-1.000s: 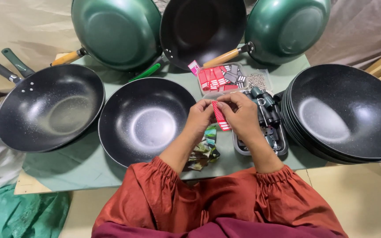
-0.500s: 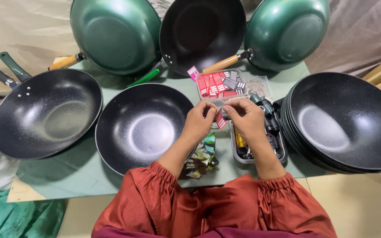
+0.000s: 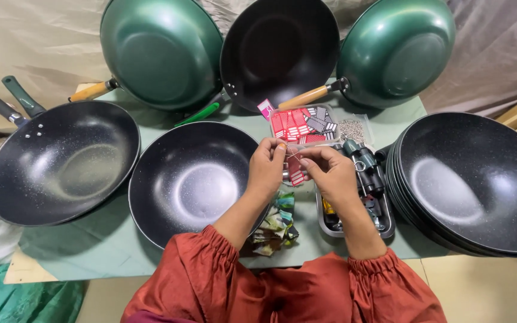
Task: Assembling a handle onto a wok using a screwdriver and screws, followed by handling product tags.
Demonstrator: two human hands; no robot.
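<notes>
Green-covered counter (image 3: 151, 254) ringed by woks. Both hands have risen slightly above the tray of red tags (image 3: 302, 124): left hand (image 3: 266, 167) and right hand (image 3: 329, 173) pinch one red tag (image 3: 295, 169) between them, just in front of that tray, now working its thin string.

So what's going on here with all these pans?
A person in rust-red sleeves sits at a green-covered table. The left hand and right hand meet over a small red-and-white paper tag, pinching it between the fingertips. A handleless black speckled wok lies just left of the hands, a clear tray of red tags behind them, and a stack of black woks on the right.
</notes>
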